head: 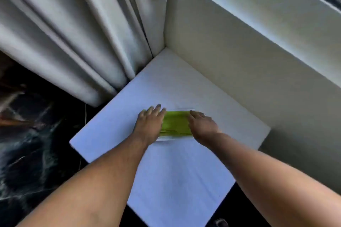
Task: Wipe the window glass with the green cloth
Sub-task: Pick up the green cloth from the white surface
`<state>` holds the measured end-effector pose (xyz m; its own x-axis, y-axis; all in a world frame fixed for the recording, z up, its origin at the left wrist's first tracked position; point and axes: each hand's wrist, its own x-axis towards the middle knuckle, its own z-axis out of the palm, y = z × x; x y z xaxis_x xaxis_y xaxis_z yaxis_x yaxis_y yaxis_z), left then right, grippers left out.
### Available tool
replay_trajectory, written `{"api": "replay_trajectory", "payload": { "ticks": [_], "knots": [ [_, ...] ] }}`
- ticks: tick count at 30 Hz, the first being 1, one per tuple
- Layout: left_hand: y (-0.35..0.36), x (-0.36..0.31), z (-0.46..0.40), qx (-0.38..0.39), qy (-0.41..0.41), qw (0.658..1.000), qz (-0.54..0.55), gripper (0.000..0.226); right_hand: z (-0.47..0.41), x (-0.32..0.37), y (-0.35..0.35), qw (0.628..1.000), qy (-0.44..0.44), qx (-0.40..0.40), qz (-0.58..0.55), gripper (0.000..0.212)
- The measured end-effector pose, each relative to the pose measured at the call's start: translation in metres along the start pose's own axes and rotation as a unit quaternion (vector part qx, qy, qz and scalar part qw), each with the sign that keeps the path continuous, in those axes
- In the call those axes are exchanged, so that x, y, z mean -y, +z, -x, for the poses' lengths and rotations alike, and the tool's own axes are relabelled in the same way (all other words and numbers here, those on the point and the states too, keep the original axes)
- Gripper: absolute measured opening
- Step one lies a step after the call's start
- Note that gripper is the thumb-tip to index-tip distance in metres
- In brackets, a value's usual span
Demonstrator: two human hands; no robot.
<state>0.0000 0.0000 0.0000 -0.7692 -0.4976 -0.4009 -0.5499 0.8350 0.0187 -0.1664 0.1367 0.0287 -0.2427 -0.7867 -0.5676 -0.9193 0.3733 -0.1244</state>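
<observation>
Flat on the white padded ledge (177,171) lay the folded green cloth with a white border (175,124), between both hands. Left hand (150,122) and right hand (202,125) pressed its ends, fingers spread, grip wide. Cream pleated curtains (83,33) hung beside the ledge's far-left corner.

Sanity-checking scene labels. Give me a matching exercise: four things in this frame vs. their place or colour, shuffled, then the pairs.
Column 1:
1. green cloth
2. curtain
3. ring
4. floor

Column 2:
A. dark, marbled
B. on the right hand
C. hanging in folds, upper left
D. flat on the white surface, between both hands

Pairs: 1-D, 2-C, 3-B, 4-A
</observation>
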Motion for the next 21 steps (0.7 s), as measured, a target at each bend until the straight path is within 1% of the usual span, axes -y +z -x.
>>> {"api": "replay_trajectory", "payload": {
  "ticks": [1, 2, 4, 5, 6, 7, 9, 11, 13, 15, 17, 19, 21],
  "knots": [
    [0.008, 0.005, -0.012, -0.018, 0.002, 1.0, -0.002, 0.054, -0.017, 0.003, 0.005, 1.0, 0.015, -0.003, 0.014, 0.048],
    [0.011, 0.011, -0.02, -0.028, -0.014, 0.999, -0.002, 0.049, -0.031, 0.003, 0.009, 0.999, 0.022, -0.025, 0.013, 0.043],
    [0.015, 0.016, -0.026, -0.02, -0.002, 0.998, -0.061, 0.032, -0.045, 0.005, 0.015, 0.996, 0.013, -0.073, 0.049, 0.029],
    [0.019, 0.02, -0.029, -0.024, -0.002, 0.997, -0.068, 0.029, -0.049, 0.005, 0.019, 0.995, 0.02, -0.074, 0.07, 0.023],
    [0.021, 0.023, -0.029, -0.021, -0.005, 0.997, -0.072, 0.029, -0.05, 0.004, 0.022, 0.993, 0.037, -0.077, 0.087, 0.021],
    [0.024, 0.026, -0.027, -0.03, -0.003, 0.996, -0.08, 0.029, -0.052, 0.001, 0.027, 0.989, 0.05, -0.097, 0.099, 0.024],
    [0.017, 0.028, -0.027, -0.03, -0.013, 0.996, -0.084, 0.025, -0.052, -0.002, 0.025, 0.987, 0.08, -0.11, 0.089, 0.027],
    [0.01, 0.028, -0.03, -0.014, -0.014, 0.998, -0.065, 0.015, -0.053, -0.009, 0.022, 0.986, 0.094, -0.111, 0.079, 0.028],
    [0.003, 0.029, -0.032, -0.008, -0.015, 0.999, -0.034, 0.01, -0.055, -0.013, 0.021, 0.988, 0.077, -0.109, 0.081, 0.03],
    [-0.002, 0.028, -0.035, -0.016, -0.011, 1.0, -0.001, 0.01, -0.053, -0.021, 0.022, 0.989, 0.059, -0.104, 0.088, 0.034],
    [-0.004, 0.027, -0.036, 0.005, -0.012, 0.999, 0.035, 0.011, -0.051, -0.024, 0.021, 0.988, 0.049, -0.127, 0.077, 0.031],
    [-0.007, 0.027, -0.036, 0.039, 0.0, 0.997, 0.072, 0.017, -0.052, -0.024, 0.021, 0.989, 0.042, -0.139, 0.021, 0.018],
    [-0.017, 0.026, -0.029, 0.081, 0.003, 0.989, 0.125, 0.024, -0.047, -0.029, 0.018, 0.991, 0.077, -0.1, -0.046, 0.022]
  ]
}}
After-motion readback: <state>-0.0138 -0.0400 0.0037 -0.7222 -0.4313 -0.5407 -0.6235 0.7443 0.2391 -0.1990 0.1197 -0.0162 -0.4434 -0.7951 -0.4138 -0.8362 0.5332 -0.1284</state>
